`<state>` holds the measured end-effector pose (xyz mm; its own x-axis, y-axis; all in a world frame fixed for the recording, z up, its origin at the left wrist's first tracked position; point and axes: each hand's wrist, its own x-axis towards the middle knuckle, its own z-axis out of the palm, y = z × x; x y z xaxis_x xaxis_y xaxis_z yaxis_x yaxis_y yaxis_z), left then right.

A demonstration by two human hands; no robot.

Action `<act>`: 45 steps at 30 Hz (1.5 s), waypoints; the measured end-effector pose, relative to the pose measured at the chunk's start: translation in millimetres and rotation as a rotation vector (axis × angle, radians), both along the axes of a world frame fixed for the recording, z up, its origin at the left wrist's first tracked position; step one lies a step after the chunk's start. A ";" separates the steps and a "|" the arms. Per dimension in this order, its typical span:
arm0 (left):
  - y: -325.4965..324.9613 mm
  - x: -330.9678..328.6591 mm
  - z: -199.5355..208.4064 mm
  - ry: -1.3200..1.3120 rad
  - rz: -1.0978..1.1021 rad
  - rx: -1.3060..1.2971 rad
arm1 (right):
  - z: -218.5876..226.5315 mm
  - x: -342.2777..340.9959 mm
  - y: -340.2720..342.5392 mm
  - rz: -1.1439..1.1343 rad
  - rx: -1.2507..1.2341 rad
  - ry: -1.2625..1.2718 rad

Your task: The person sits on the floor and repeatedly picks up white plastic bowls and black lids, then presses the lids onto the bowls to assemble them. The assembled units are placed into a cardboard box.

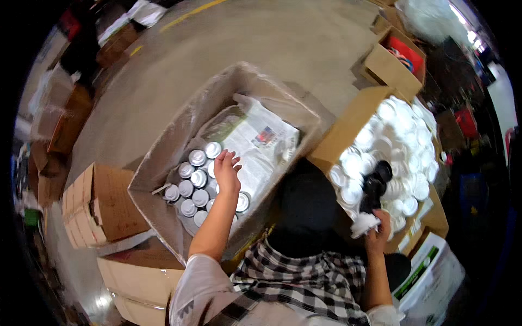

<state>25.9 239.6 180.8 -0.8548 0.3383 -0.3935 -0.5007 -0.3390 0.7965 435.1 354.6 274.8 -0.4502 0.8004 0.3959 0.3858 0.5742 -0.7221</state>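
Note:
My left hand (227, 167) reaches over the large lined carton (182, 133). Its fingers are apart and slightly bent, with nothing visible in them, close above several round white-and-grey cap-like pieces (197, 157) grouped at the carton's near left. Newspaper (266, 136) lies beside them on the carton's floor. Over at the right, my right hand (379, 231) grips a white round plastic piece (364, 224) at the near edge of a carton (340, 130) heaped with white round plastic pieces (416, 127). A black object (375, 185) of unclear kind lies across that heap.
Closed brown cartons (111, 204) stand at the left. A smaller open box (391, 68) with red and blue contents sits at the far right. A white-and-green package (427, 271) is by my right forearm. Concrete floor (261, 35) stretches beyond the cartons.

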 end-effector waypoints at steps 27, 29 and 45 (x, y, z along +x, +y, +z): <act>-15.2 273.1 202.2 -0.806 -1.285 0.687 | 106.3 36.9 -73.7 -0.136 -0.648 0.878; -17.3 278.3 203.8 -0.796 -1.267 0.669 | 108.8 39.4 -76.8 -0.059 -0.686 0.903; -21.4 295.8 204.2 -0.429 -1.224 0.634 | 132.0 49.8 -102.1 -0.032 0.273 0.167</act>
